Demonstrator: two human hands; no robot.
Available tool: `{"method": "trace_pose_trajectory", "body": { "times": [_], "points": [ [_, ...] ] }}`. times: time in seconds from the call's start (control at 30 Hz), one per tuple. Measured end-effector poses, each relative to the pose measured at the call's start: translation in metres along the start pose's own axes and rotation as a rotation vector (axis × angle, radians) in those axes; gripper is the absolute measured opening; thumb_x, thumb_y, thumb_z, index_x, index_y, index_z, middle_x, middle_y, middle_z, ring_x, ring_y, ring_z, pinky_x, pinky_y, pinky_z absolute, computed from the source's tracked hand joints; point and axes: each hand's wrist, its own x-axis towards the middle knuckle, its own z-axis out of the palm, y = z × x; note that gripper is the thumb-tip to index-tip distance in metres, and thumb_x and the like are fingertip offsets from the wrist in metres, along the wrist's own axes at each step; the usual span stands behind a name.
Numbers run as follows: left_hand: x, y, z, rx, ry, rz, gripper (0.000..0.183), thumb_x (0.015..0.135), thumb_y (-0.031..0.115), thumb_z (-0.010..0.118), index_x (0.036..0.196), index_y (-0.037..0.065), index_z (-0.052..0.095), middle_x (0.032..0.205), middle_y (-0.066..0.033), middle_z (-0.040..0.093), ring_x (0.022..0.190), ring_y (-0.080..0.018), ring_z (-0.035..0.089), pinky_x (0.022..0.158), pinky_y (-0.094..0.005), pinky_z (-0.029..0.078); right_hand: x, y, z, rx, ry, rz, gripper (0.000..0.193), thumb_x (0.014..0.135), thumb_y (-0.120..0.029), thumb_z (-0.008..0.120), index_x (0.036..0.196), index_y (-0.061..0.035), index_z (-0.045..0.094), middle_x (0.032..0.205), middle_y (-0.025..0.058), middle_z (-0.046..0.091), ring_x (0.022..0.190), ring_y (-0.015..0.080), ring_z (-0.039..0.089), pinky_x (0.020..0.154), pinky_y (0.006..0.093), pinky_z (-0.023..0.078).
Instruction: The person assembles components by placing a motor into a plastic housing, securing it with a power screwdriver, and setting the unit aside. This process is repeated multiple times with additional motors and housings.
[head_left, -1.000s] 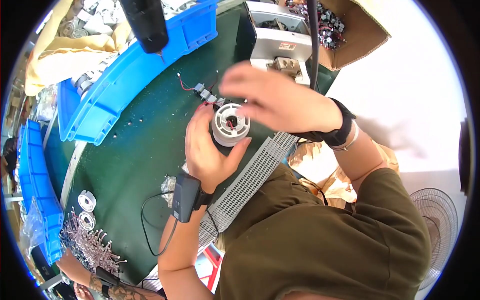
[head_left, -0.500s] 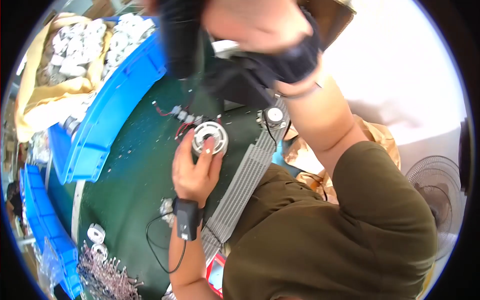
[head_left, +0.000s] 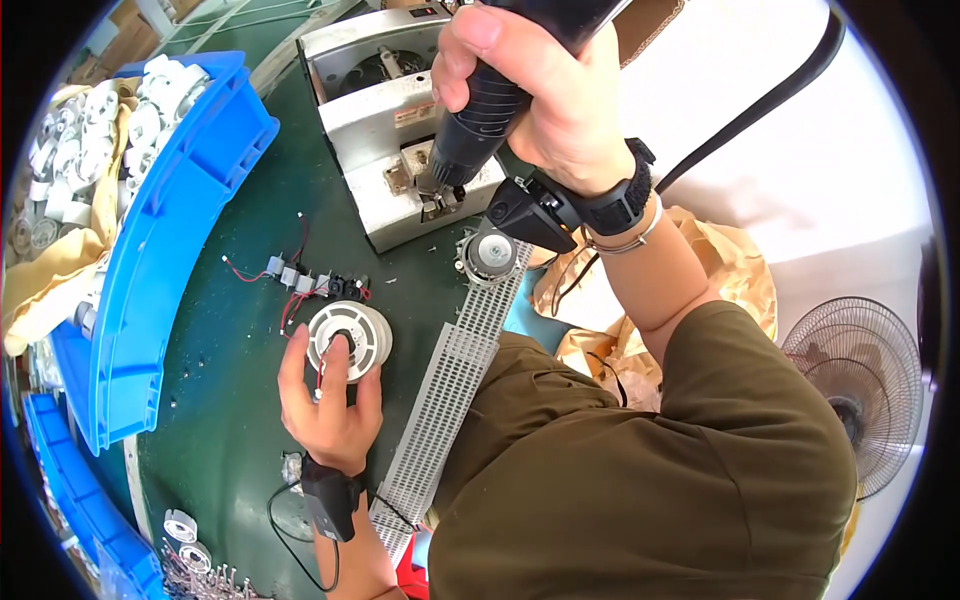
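Observation:
My right hand (head_left: 575, 120) is wrapped around a black electric screwdriver (head_left: 475, 130). The screwdriver's lower end points down at the front slot of a grey metal screw feeder (head_left: 365, 125); whether the bit touches it is hidden. My left hand (head_left: 335, 430) grips a white round plastic housing (head_left: 376, 330) with a slotted rim, on the green table. One finger reaches into its central opening, beside a thin red wire. Just beyond the housing lies a cluster of small grey and black parts (head_left: 310, 283) with red wires.
A blue bin (head_left: 175, 230) full of white plastic parts stands at left. A perforated metal strip (head_left: 440, 400) runs along the table's near edge, with a round motor-like part (head_left: 490, 257) on it. Wire leads (head_left: 205, 580) lie lower left. A fan (head_left: 860, 390) stands at right.
The view has shifted, and the screw feeder now shows fully. My right hand has brought the screwdriver, blurred before, down to the feeder. My left hand keeps hold of the housing.

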Motion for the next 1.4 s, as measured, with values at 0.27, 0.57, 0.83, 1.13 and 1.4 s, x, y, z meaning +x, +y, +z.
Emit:
{"method": "trace_pose_trajectory", "body": {
  "times": [0.27, 0.57, 0.83, 1.13, 1.4],
  "points": [
    [0.001, 0.001, 0.000, -0.020, -0.008, 0.000, 0.041, 0.066, 0.009, 0.074, 0.106, 0.005, 0.063, 0.116, -0.0235, 0.052, 0.095, -0.0367, 0.058, 0.074, -0.0390, 0.052, -0.004, -0.001, 0.002, -0.075, -0.005, -0.023, 0.038, 0.075, -0.003, 0.067, 0.105, 0.0052, 0.046, 0.065, 0.0044, 0.056, 0.053, 0.0107, 0.053, 0.051, 0.0222, 0.042],
    [0.006, 0.002, 0.001, -0.056, 0.013, -0.013, 0.041, 0.061, 0.005, 0.076, 0.101, 0.005, 0.063, 0.112, -0.0233, 0.054, 0.092, -0.0363, 0.059, 0.072, -0.0381, 0.052, -0.010, -0.013, 0.014, 0.166, -0.100, 0.127, 0.039, 0.076, -0.004, 0.063, 0.109, 0.0035, 0.043, 0.061, 0.0073, 0.053, 0.049, 0.0160, 0.053, 0.048, 0.0261, 0.043],
    [0.005, 0.003, 0.004, -0.070, 0.063, -0.020, 0.048, 0.059, 0.005, 0.077, 0.104, 0.009, 0.060, 0.108, -0.0234, 0.055, 0.088, -0.0364, 0.059, 0.072, -0.0399, 0.051, -0.010, -0.021, 0.080, 0.371, -0.235, 0.294, 0.041, 0.076, -0.005, 0.067, 0.109, 0.0038, 0.045, 0.064, 0.0072, 0.057, 0.048, 0.0131, 0.054, 0.044, 0.0234, 0.041],
    [0.008, 0.004, 0.005, -0.084, 0.094, -0.043, 0.039, 0.059, 0.007, 0.077, 0.095, 0.008, 0.061, 0.105, -0.0186, 0.058, 0.082, -0.0316, 0.061, 0.067, -0.0364, 0.051, -0.013, -0.014, 0.088, 0.256, -0.172, 0.399, 0.043, 0.074, -0.001, 0.066, 0.110, 0.0055, 0.045, 0.063, 0.0063, 0.057, 0.049, 0.0118, 0.053, 0.047, 0.0238, 0.042],
    [0.007, 0.002, 0.006, -0.082, 0.085, -0.056, 0.039, 0.058, 0.008, 0.077, 0.094, 0.008, 0.061, 0.106, -0.0177, 0.058, 0.080, -0.0302, 0.061, 0.064, -0.0354, 0.050, -0.015, -0.012, 0.085, 0.209, -0.204, 0.422, 0.045, 0.075, -0.001, 0.065, 0.113, 0.0062, 0.043, 0.064, 0.0046, 0.058, 0.050, 0.0108, 0.053, 0.049, 0.0230, 0.042]
  ]
}}
